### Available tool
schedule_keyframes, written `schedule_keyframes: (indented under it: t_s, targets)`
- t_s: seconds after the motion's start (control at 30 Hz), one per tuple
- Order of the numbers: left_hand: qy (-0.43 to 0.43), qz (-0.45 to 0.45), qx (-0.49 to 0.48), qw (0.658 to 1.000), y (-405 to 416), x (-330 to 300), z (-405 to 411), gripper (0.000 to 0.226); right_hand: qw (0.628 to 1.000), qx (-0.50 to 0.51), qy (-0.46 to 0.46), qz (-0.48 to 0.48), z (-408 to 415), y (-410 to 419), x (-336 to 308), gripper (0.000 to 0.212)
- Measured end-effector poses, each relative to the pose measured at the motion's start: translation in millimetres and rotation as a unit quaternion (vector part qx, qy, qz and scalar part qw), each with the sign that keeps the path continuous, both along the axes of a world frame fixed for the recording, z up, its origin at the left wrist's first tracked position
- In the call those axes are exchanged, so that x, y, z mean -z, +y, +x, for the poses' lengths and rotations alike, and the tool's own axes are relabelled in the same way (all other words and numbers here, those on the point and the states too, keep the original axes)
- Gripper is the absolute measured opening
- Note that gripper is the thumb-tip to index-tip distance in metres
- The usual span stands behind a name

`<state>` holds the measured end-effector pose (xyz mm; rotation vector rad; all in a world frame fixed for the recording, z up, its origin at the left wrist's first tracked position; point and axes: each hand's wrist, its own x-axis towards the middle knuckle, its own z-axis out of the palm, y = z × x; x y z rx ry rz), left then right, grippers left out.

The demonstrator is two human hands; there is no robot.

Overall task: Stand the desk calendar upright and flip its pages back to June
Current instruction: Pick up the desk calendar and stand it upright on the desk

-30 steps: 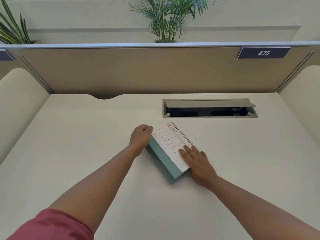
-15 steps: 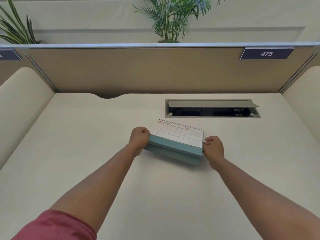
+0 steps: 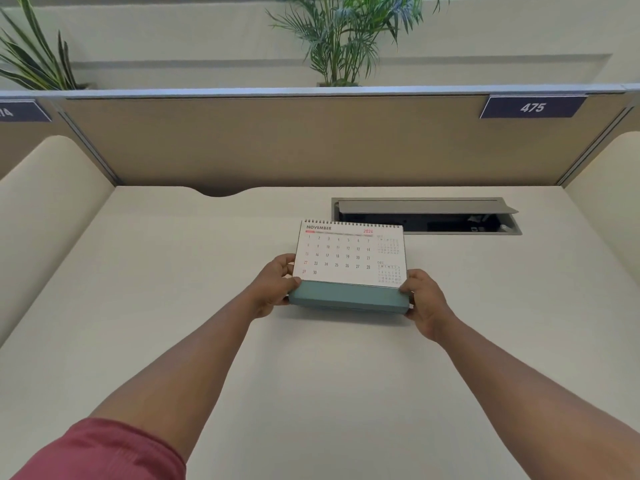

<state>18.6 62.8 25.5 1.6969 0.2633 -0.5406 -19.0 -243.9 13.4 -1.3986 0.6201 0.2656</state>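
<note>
Head view: desk calendar (image 3: 349, 258) upright mid-desk, showing Nov 2024. L hand (image 3: 273, 287) & R hand (image 3: 424, 301) each closed round an end of its teal base (image 3: 348, 299). Open cable tray (image 3: 427, 216) just behind, to the R; partition (image 3: 311, 140) w/ 475 sign (image 3: 532, 107) farther back. Desk (image 3: 173, 271) bare either side & toward the near edge.

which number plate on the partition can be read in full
The right-hand plate, reading 475. The left-hand plate is cut off by the picture's edge, so only its last digits show.
</note>
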Motion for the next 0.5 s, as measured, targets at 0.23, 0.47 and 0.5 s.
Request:
schedule_keyframes:
  t_s: [0.23,0.47,0.5]
  targets:
    - [-0.036,0.129,0.125,0.983,-8.3,-2.6,-5.3,0.060,0.994,-0.064,-0.074,-0.043,0.1,11.3,-5.9,0.064]
    - [-0.033,0.143,0.112,0.983,-11.1,9.2,-19.1,0.069,0.993,-0.082,-0.062,-0.052,-0.4,9.9,-3.6,0.069]
    - [-0.031,0.127,0.094,0.987,-10.3,11.2,-21.3,0.071,0.993,-0.084,-0.061,-0.057,-0.8,10.2,-2.9,0.069]
